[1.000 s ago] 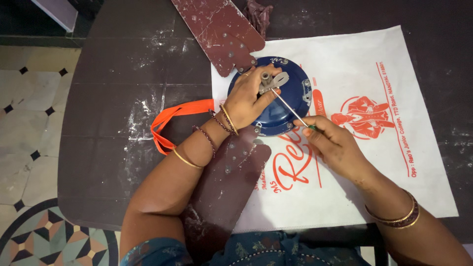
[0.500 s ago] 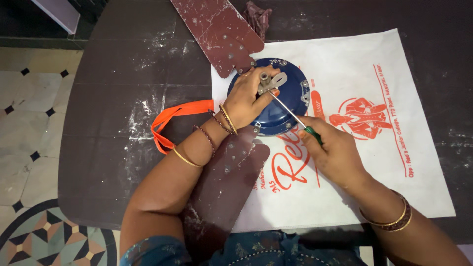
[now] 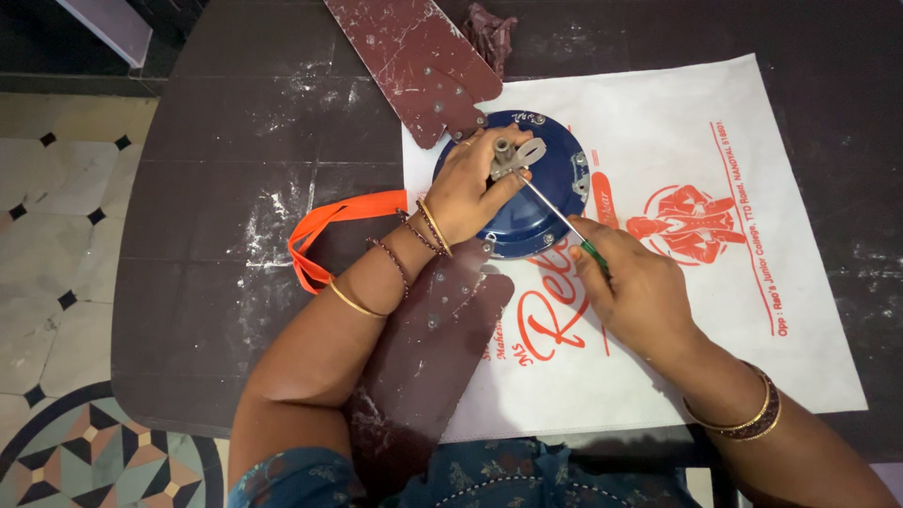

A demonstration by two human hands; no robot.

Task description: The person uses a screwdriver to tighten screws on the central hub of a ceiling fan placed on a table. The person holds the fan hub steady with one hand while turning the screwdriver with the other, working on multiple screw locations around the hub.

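A round blue fan motor housing [image 3: 541, 212] lies on a white cloth bag [image 3: 677, 310] with red print. My left hand [image 3: 470, 183] rests on its top and pinches a grey metal bracket [image 3: 515, 155] at the centre shaft. My right hand [image 3: 635, 292] grips the green handle of a screwdriver [image 3: 557, 212], whose thin shaft slants up-left with its tip at the bracket. Two dark red fan blades are fixed to the housing: one [image 3: 414, 56] runs away from me, the other [image 3: 428, 348] runs toward me under my left forearm.
The bag's orange strap [image 3: 324, 230] loops out to the left on the dark, dust-streaked table [image 3: 207, 188]. A crumpled dark red rag [image 3: 489, 33] lies at the far edge. Patterned floor tiles [image 3: 56, 235] show to the left.
The screwdriver and both hands have stayed at the motor's centre; my right hand has shifted only slightly on the handle.
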